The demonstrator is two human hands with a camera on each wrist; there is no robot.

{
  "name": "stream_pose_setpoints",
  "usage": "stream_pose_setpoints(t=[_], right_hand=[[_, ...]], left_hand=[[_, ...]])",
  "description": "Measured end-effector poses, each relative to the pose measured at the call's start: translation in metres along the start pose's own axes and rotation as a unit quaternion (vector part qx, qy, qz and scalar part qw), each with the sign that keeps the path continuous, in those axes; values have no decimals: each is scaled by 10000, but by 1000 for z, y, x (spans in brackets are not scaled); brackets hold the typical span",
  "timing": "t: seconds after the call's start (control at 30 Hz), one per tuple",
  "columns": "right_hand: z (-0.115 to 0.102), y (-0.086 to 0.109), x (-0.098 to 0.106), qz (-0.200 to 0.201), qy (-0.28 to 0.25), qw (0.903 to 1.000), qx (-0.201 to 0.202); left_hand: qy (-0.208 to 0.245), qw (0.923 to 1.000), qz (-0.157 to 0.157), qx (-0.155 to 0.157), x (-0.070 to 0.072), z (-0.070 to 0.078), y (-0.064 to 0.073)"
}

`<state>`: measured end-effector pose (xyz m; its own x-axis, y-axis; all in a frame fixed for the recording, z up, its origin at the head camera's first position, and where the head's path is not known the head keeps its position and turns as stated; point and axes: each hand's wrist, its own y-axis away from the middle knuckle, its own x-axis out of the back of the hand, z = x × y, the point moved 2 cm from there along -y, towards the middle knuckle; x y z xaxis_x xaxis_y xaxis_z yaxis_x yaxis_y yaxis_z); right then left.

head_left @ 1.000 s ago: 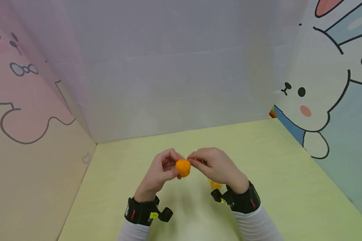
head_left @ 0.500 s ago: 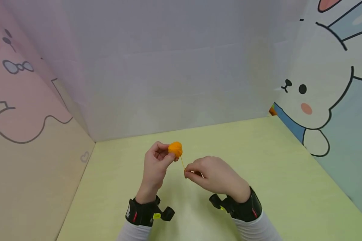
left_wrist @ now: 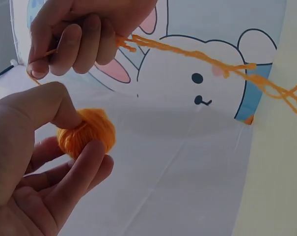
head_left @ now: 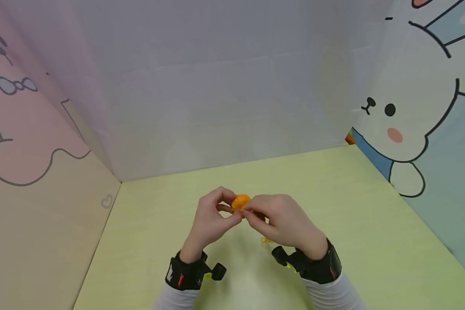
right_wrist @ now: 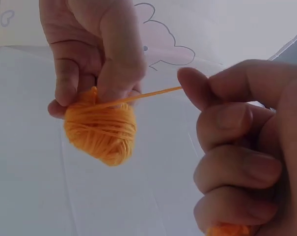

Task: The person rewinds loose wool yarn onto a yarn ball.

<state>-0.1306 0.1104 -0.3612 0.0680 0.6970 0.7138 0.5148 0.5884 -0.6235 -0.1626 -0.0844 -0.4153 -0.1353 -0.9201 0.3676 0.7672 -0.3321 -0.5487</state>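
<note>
A small orange yarn ball is pinched between the fingers and thumb of my left hand. From the ball a single taut strand runs across to my right hand, which grips it between thumb and forefinger. The right hand's other fingers are curled. Loose orange yarn trails out from under that hand in the left wrist view. In the head view the two hands meet at the ball, and the right fingers partly cover it.
Both hands are above a pale yellow-green table. A grey-white sheet stands behind it, with a pink cartoon panel at left and a rabbit panel at right.
The ball went up and left with the left hand, then came back right and tilted. The right hand drew the strand down away from it and is now close beside it again.
</note>
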Motion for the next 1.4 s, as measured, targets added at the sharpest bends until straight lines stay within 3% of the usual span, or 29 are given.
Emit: stream_pose_setpoints(t=[0.13,0.27,0.4,0.47,0.67,0.83,0.97,1.17,1.4], right_hand=[[6,-1,5,424,107,9989,-168],[14,0,7,565,235,9969,-495],[20,0,5,420,191,9963,-727],[21,0,4,220,112,9960,-854],[20,-2,-2,-592,-7,9909,-1211],[12,-4,-7,-955,-103,9901,-1021],[8,-4,-8,-1088,-111,9894,-952],[3,-1,-7,-1180,72,9891,-882],[-7,1,-3,-999,-3,9938,-491]], left_hand=[[-196,9966,-582,-557,-4,5,0],[34,9916,-967,-856,-3,18,0],[481,9870,-1105,-1060,2,42,-1],[751,9848,-1052,-1158,4,42,-1],[1592,9775,-323,-1346,9,27,0],[1840,9769,476,-973,13,31,-2],[1800,9768,1050,-502,15,30,-3],[1696,9647,2010,97,22,21,-4],[865,9613,2526,675,25,8,-5]])
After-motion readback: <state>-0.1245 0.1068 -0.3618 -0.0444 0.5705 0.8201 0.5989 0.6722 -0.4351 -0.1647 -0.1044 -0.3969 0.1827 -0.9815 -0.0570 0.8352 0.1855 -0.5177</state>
